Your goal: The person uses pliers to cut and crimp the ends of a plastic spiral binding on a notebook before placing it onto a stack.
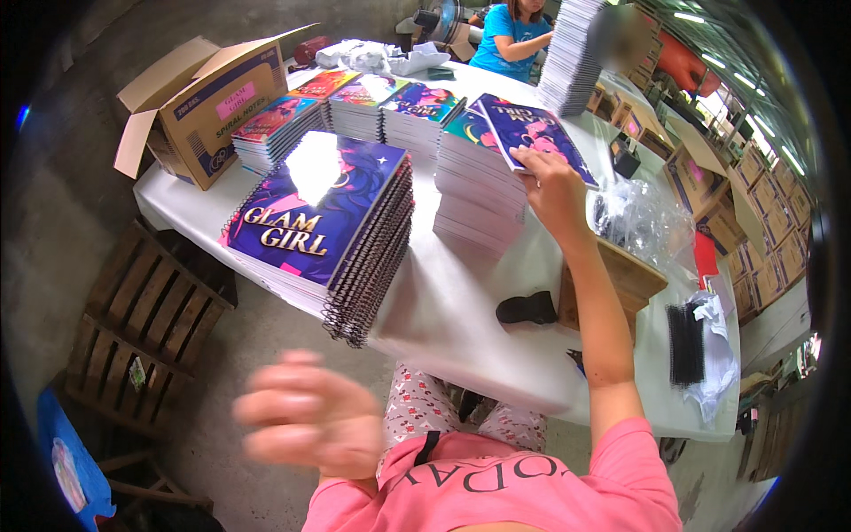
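My right hand (551,173) reaches across the white table and grips the near edge of a spiral notebook (532,133) with a dark purple illustrated cover. This notebook lies tilted over a tall stack of notebooks (479,191), overlapping one with a teal cover. In front of my body, off the table's edge, my left hand (310,417) is raised, slightly blurred, with its fingers curled in and nothing seen in them. A large stack of black-spiral notebooks (315,213), with purple and blue covers, stands near the front left edge.
Several more notebook stacks (275,129) line the far side beside an open cardboard box (191,115). To the right are a wooden box (612,284), clear plastic wrap (643,222), a black object (526,309) and black spiral coils (685,344). Another person (510,44) sits beyond a tall stack.
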Demonstrator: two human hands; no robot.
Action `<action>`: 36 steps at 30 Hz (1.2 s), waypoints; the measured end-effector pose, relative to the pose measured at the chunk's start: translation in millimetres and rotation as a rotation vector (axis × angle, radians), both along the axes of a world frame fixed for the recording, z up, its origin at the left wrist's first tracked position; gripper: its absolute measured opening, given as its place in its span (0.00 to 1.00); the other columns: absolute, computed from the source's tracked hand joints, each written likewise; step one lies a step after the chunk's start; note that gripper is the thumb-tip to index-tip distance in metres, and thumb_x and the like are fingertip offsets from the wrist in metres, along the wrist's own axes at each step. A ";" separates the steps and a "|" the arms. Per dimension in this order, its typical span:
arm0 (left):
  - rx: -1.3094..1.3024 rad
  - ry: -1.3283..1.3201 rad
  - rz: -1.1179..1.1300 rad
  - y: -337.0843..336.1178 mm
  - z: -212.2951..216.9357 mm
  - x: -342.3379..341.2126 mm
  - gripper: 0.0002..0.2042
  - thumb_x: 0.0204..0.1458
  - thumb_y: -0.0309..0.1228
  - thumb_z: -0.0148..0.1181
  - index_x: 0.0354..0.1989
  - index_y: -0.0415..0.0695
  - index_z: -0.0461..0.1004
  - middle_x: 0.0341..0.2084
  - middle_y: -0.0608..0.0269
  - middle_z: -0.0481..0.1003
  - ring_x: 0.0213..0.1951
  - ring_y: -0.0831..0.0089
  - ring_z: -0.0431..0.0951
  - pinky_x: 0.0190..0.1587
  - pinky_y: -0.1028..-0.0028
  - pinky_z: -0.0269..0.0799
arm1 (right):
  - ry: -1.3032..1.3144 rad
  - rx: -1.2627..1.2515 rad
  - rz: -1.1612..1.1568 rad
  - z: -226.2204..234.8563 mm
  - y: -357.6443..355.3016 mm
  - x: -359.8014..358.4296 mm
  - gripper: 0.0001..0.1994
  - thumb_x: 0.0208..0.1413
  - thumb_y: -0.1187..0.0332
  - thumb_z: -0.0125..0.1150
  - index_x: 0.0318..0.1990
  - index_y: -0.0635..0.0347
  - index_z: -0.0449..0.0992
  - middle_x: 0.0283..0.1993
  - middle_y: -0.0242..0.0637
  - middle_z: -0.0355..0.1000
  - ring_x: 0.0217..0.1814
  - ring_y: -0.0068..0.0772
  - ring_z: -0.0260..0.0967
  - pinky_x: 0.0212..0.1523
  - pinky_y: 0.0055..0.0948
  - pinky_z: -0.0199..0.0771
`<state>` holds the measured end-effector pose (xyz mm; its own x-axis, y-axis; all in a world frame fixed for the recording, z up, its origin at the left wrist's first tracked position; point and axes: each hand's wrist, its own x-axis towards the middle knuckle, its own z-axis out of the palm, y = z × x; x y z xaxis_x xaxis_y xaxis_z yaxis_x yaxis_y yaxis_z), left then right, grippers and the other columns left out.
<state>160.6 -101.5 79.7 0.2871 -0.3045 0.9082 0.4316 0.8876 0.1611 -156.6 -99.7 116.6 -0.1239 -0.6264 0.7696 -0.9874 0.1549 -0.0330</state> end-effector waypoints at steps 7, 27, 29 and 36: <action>1.273 -0.174 -2.126 15.1 -50.5 -90.3 0.35 0.53 0.60 0.43 0.53 0.36 0.63 0.48 0.45 0.69 0.48 0.54 0.72 0.43 0.55 0.75 | -0.340 -0.177 0.589 8.2 137.8 30.8 0.08 0.47 0.74 0.58 0.34 0.56 0.81 0.39 0.38 0.77 0.45 0.41 0.74 0.59 0.42 0.63; 0.719 -0.509 -0.724 29.1 -111.9 -119.0 0.10 0.38 0.32 0.49 0.26 0.37 0.65 0.20 0.54 0.71 0.24 0.68 0.71 0.31 0.71 0.69 | -1.465 -0.475 0.431 -164.2 233.1 90.1 0.22 0.41 0.85 0.49 0.48 0.63 0.60 0.46 0.40 0.61 0.42 0.25 0.63 0.46 0.24 0.63; 0.649 -0.406 -0.806 24.2 -134.5 -120.0 0.09 0.39 0.33 0.46 0.23 0.39 0.63 0.18 0.54 0.69 0.22 0.65 0.70 0.29 0.69 0.69 | -1.393 -0.407 0.254 -163.7 219.5 94.1 0.19 0.40 0.85 0.47 0.43 0.63 0.63 0.38 0.39 0.65 0.37 0.24 0.64 0.39 0.21 0.65; 0.911 -0.414 -0.515 32.0 -116.6 -128.5 0.09 0.34 0.26 0.42 0.18 0.32 0.68 0.19 0.47 0.73 0.30 0.55 0.74 0.37 0.63 0.72 | -1.287 -0.014 -0.036 -179.4 221.2 78.7 0.12 0.36 0.84 0.48 0.33 0.66 0.65 0.24 0.40 0.65 0.27 0.30 0.65 0.32 0.24 0.67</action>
<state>32.0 -69.5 -36.9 -0.3362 -0.8982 0.2831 0.4755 0.0976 0.8743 -77.9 121.5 -62.8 -0.7947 -0.6002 0.0907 -0.2390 0.1721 -0.9556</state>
